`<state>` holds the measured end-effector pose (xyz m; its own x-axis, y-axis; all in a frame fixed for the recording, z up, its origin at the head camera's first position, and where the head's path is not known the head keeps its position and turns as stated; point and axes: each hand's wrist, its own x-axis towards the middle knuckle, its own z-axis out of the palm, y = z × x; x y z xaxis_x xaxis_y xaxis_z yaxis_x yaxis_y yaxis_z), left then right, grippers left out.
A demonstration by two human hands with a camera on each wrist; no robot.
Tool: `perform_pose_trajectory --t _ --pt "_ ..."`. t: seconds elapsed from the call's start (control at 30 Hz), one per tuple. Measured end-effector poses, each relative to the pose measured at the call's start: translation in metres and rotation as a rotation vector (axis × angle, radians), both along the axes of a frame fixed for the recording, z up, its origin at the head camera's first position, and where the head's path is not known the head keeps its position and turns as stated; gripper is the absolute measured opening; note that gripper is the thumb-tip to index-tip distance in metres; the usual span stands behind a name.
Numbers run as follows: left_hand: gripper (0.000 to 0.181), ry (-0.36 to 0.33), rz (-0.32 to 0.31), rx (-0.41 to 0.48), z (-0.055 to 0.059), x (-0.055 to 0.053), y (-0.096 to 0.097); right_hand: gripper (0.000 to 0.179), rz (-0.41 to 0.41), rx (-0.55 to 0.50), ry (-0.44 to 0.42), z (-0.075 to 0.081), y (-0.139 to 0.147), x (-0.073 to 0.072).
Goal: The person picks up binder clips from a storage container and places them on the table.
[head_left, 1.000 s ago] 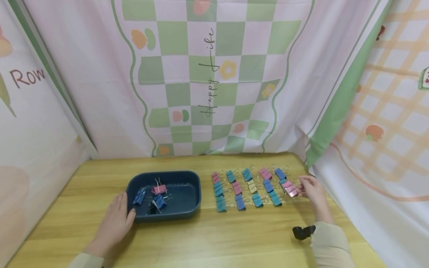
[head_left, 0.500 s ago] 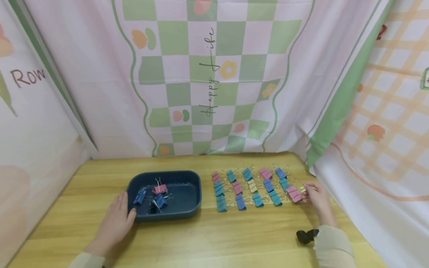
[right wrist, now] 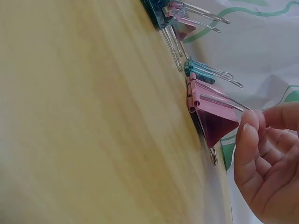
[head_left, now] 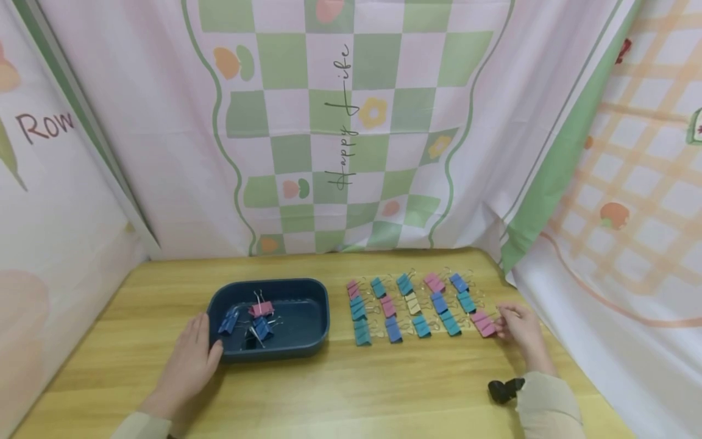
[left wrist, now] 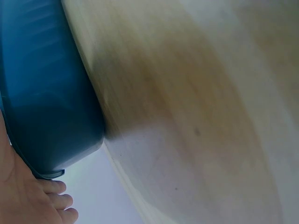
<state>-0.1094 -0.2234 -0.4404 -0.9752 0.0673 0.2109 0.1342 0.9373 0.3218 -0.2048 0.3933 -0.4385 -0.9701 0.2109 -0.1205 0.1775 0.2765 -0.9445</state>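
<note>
My right hand (head_left: 520, 329) pinches a wire handle of a pink binder clip (head_left: 484, 323), which lies on the table at the front right of a grid of clips. In the right wrist view, thumb and finger meet at the handle's end beside the clip's pink body (right wrist: 212, 109). Close behind it lies a teal binder clip (head_left: 466, 302). My left hand (head_left: 189, 360) rests against the left end of a dark blue tray (head_left: 323, 317), its fingers extended along the wall. Several binder clips, blue ones and a pink one (head_left: 261, 309), lie loose inside the tray.
Several teal, blue, pink and yellow binder clips (head_left: 412, 303) stand in three rows right of the tray, handles pointing right. A black object (head_left: 504, 390) sits by the right sleeve (head_left: 550, 402). Patterned curtains (head_left: 351, 152) border the wooden table (head_left: 340, 396) at the back and sides.
The pink clip has moved toward the front and slightly right with my right hand, away from the teal clip it overlapped, and now lies flat in the front row. My left hand stays put.
</note>
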Motion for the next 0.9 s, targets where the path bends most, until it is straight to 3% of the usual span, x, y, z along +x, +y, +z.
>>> perform_pose_trajectory --t 0.3,0.5,0.7,0.9 --pt "0.064 0.002 -0.007 -0.002 0.000 0.000 -0.001 0.045 0.003 0.067 0.010 0.001 0.000 0.002" --pt "0.064 -0.002 -0.003 0.005 0.001 0.001 0.000 0.047 -0.030 0.147 0.079 0.008 0.000 -0.002" --pt "0.064 -0.004 -0.003 0.007 0.001 0.001 0.000 0.051 -0.039 0.159 0.141 0.027 -0.005 -0.009" --pt "0.064 0.007 -0.011 0.010 0.001 0.000 0.000 0.051 0.034 0.164 0.221 0.055 -0.025 -0.014"
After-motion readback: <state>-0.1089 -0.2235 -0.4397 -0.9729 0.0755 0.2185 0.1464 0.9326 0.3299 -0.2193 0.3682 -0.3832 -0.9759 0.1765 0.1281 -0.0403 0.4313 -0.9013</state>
